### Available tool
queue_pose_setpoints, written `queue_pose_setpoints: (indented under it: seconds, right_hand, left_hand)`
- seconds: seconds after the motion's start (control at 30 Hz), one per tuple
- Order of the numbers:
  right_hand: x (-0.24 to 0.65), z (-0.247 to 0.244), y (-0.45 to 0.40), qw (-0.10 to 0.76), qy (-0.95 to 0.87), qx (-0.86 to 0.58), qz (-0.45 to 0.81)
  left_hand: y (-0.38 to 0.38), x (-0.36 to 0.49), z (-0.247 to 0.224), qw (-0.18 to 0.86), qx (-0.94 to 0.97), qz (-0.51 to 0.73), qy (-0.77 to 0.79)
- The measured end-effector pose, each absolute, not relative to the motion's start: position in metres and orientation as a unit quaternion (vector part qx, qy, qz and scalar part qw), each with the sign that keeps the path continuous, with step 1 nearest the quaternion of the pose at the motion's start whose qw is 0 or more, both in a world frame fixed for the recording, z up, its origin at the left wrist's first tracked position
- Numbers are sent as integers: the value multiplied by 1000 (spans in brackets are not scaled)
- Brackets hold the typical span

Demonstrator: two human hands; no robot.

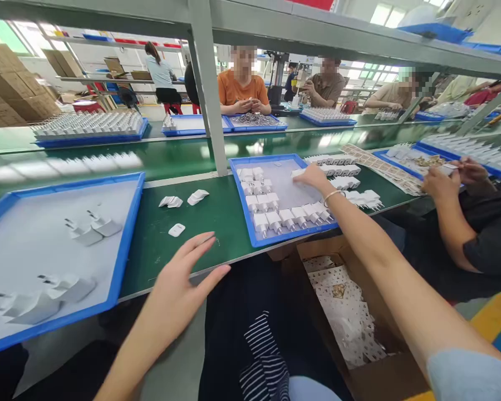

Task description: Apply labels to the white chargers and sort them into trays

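My left hand [187, 270] hovers over the near edge of the green bench, fingers and thumb apart, holding nothing. Just beyond it lie a small white square cap [176, 230] and two short stacks of white caps [197, 196]. My right hand [315, 179] reaches over the blue-rimmed tray [254, 244] in front of me. Its fingertips are closed on a white plug charger [297, 173], partly hidden by the fingers. White two-pin chargers [287, 219] stand in rows along the tray's left and near sides. More chargers [338, 170] line up on the bench right of the tray.
A second blue tray [127, 245] on the left holds several chargers. Below the bench, a cardboard box [394, 379] contains perforated white sheets. A co-worker's hands [446, 175] work at the right. A grey post [215, 111] rises behind my tray; people sit across the bench.
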State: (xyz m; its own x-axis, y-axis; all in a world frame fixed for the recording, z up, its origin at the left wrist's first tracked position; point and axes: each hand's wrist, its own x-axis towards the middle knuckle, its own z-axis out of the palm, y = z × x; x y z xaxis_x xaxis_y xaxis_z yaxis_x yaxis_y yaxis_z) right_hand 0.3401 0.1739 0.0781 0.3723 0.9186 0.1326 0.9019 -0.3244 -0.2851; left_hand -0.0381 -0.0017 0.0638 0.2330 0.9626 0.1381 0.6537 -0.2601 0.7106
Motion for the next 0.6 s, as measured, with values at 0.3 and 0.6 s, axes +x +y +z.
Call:
queue_pose_setpoints:
  seconds: [0.3,0.6]
  right_hand:
    - [194,30,17,637,-625,-450,-29]
    - [154,-11,-33,681,-625,-359,130]
  left_hand:
    - [11,59,36,404,638,542,370]
    - [-6,57,33,425,638,558,318]
